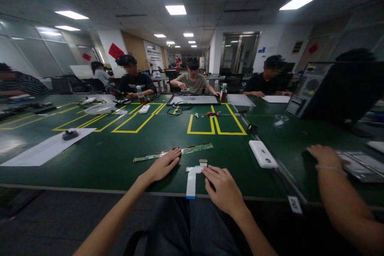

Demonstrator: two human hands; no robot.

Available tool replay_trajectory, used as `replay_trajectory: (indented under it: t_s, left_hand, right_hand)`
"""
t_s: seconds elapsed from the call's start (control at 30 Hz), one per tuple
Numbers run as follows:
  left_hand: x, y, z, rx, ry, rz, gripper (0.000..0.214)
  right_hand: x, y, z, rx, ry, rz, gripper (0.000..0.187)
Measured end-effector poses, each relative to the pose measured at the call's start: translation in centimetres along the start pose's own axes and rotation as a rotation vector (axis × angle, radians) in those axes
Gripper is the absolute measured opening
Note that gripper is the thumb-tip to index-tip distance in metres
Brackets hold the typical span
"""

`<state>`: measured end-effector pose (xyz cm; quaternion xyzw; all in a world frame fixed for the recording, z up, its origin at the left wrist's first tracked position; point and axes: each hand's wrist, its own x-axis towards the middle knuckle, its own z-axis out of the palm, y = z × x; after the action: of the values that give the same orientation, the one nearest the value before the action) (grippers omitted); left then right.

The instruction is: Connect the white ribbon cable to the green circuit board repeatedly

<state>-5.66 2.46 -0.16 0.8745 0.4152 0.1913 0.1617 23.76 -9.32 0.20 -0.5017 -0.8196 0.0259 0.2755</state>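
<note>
Centrally, a long circuit board [196, 149] lies on the green surface [105, 168]; the left hand [165, 164] rests across it, unclamped, seemingly steadying it. Nearer, the right hand [225, 188] touches a white ribbon cable [191, 184], perhaps keeping it placed; whether its grip pinches, I cannot tell.

"What clothing shows on the wearer?"
"Dark, bluish trousers [193, 224] — softly creased."
"And their arms?"
"Bare forearms [120, 212], as far as they show — left hand [165, 164] and right hand [225, 190] bare too."
</note>
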Motion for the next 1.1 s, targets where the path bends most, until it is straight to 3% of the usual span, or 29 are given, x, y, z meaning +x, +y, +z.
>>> replay_trajectory:
  t_s: [0.17, 0.33, 0.63, 0.93, 1.1]
  left_hand:
    - [2.1, 2.4, 1.3, -0.037, -0.038, 0.111, 0.054]
    - [3.0, 3.4, 1.9, -0.039, -0.029, 0.152, 0.050]
    - [2.3, 4.0, 2.3, 0.008, -0.009, 0.197, 0.051]
    - [1.9, 4.5, 2.0, 0.050, 0.018, 0.229, 0.056]
    - [1.9, 4.6, 1.8, 0.055, -0.051, 0.293, 0.058]
  right_hand:
    - [-0.1, 0.1, 0.1, -0.010, 0.016, -0.008, 0.043]
    - [-0.2, 0.2, 0.3, -0.014, 0.043, -0.020, 0.043]
    - [-0.1, 0.0, 0.1, -0.057, 0.060, -0.021, 0.044]
    - [0.5, -0.5, 0.0, -0.085, -0.032, -0.044, 0.055]
    - [0.7, -0.5, 0.3, -0.114, -0.051, -0.046, 0.055]
